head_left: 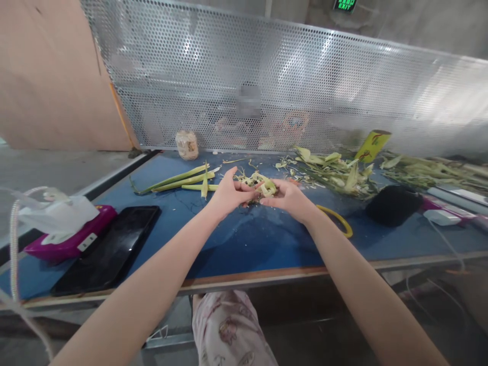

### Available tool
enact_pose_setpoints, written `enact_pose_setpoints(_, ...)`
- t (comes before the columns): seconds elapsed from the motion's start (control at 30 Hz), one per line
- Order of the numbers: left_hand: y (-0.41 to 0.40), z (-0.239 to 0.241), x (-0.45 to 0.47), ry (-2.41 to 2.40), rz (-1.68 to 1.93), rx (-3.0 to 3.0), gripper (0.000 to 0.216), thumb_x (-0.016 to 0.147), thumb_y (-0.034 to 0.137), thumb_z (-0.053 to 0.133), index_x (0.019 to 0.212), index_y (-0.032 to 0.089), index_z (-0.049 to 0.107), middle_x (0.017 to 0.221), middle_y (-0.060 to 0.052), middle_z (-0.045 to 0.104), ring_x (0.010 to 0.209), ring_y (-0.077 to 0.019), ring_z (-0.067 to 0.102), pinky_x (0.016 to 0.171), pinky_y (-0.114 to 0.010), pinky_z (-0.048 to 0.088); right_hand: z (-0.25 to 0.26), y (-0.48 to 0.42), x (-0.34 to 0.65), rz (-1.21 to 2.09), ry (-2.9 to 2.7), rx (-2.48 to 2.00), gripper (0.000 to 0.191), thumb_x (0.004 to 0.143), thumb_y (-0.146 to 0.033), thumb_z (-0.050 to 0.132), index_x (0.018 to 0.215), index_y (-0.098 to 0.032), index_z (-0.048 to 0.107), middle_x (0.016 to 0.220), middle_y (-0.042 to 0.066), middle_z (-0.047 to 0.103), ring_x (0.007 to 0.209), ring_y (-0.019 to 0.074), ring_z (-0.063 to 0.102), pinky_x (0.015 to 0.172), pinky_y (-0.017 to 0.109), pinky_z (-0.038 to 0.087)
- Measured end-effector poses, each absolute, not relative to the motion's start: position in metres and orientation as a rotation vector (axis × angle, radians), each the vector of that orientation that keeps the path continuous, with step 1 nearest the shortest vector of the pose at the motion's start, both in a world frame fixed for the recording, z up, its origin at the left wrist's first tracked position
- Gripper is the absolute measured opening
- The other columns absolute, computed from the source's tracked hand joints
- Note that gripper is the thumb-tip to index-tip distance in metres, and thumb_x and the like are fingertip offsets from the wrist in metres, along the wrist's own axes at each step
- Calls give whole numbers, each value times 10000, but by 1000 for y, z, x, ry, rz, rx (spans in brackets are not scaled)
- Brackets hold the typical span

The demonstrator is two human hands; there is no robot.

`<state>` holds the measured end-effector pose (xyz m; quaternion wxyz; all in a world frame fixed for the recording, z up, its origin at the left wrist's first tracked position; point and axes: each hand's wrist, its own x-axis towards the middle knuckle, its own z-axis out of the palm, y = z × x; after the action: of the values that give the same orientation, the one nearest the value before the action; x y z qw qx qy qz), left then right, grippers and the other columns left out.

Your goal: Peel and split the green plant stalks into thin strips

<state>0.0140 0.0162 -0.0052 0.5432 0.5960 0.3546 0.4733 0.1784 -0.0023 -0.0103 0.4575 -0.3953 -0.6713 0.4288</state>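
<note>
Over the middle of the blue table, my right hand [288, 198] pinches a pale green curled strip of plant leaf or husk [269, 187] between thumb and fingers. From the other side, my left hand [229, 194] is closed with its fingertips against the left end of this strip. A small heap of shredded plant bits [249, 179] lies just behind and below my fingers, partly hidden by them. Several long green stalks [179, 181] lie to the left of my left hand. A larger pile of husks and leaves [335, 170] lies beyond my right hand.
A perforated metal screen [213, 66] closes off the back. At left are a black tablet [110, 249] and a purple box with tissue [72, 236]. A yellow ring [341, 221], a black object [394, 205], a yellow-green container [372, 146] and a wrapped roll [187, 145] also stand or lie about.
</note>
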Motion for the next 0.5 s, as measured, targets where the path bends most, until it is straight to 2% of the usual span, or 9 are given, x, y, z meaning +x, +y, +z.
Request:
enact_pose_setpoints(0.13,15,-4,14,827,1115,1441,1012,580,44,683,1361,54,39,533,48,588,403,-67,472,430,-216,351,-10,-3,179,1006,-1608,-995,286,632,-301,672,891,-190,624,801,4,637,734,138,588,749,285,450)
enact_pose_setpoints(0.33,11,2,15,826,1095,1446,1017,573,54,700,1363,59,60,541,36,602,409,-69,478,440,-221,342,-14,4,181,1063,-1418,-974,240,598,-314,686,801,-193,644,744,-8,615,642,104,535,595,229,420)
enact_pose_setpoints(0.5,8,6,13,790,1039,1403,997,570,31,696,1362,60,90,538,25,605,415,-64,468,456,-227,331,-8,3,184,1158,-1280,-934,188,607,-316,660,739,-188,624,639,-24,562,580,88,493,559,231,397)
